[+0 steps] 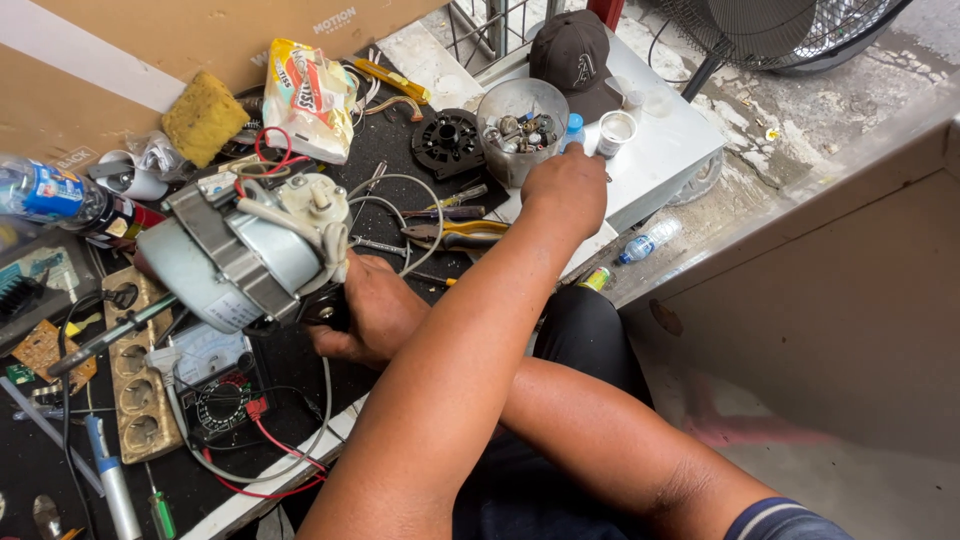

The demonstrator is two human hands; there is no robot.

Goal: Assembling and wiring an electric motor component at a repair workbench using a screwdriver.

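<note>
My right hand point(372, 312) reaches left across my lap and grips the lower end of a grey electric motor point(235, 265), by a black part under its white gear housing point(318, 200). The motor lies tilted on the black work mat point(395, 150) with white and red wires trailing from it. My left arm crosses over the right arm. My left hand point(566, 185) is closed around a small blue-capped bottle point(572, 127), beside a round metal tin of small parts point(520, 128) and a white cup point(615, 131). Only the bottle's top shows above the fingers.
Pliers and screwdrivers point(455, 228) lie between the hands. A multimeter point(215, 385), a power strip point(138, 385), a soldering iron point(105, 338), a sponge point(203, 117), a snack bag point(310, 95), a black fan hub point(447, 142), a cap point(572, 55) and a water bottle point(50, 192) crowd the bench.
</note>
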